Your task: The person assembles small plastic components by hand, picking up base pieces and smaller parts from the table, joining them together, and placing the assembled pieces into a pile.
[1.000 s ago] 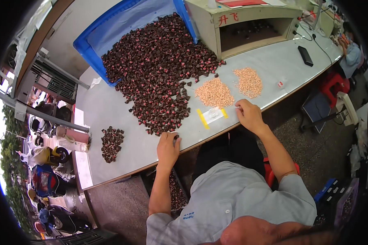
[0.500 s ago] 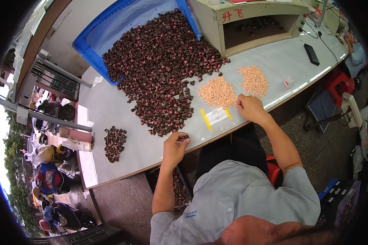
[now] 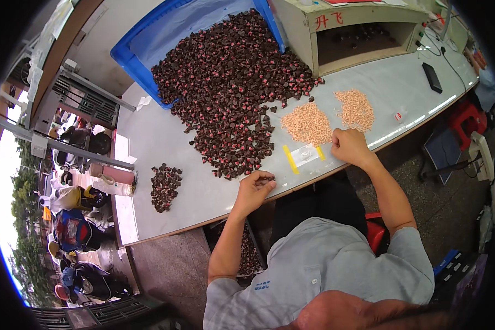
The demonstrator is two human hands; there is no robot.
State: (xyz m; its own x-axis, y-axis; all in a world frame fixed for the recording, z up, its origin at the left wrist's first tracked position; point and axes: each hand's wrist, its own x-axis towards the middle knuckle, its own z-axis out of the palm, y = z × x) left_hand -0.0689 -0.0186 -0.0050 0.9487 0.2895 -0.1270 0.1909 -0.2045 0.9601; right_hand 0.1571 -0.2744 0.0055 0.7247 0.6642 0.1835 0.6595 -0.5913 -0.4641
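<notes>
My left hand is closed at the table's front edge, with a small dark part pinched between thumb and fingers. Just beyond it spreads a big heap of dark brown parts with pink bits. My right hand has its fingertips pinched together beside the near edge of a pile of tiny peach-coloured pieces. Whatever those fingertips hold is too small to make out. A second peach pile lies just beyond that hand. Between my hands, yellow tape borders a white patch with a small clear round piece.
A blue tray lies tipped at the back, the heap spilling from it. Right of it stands an open-fronted metal box. A smaller dark pile sits at the left. Farther right lies a black oblong object.
The whole view has shifted, so the table appears farther right. My left hand has come slightly nearer the taped patch, still pinching the dark part. My right hand stays by the peach pile.
</notes>
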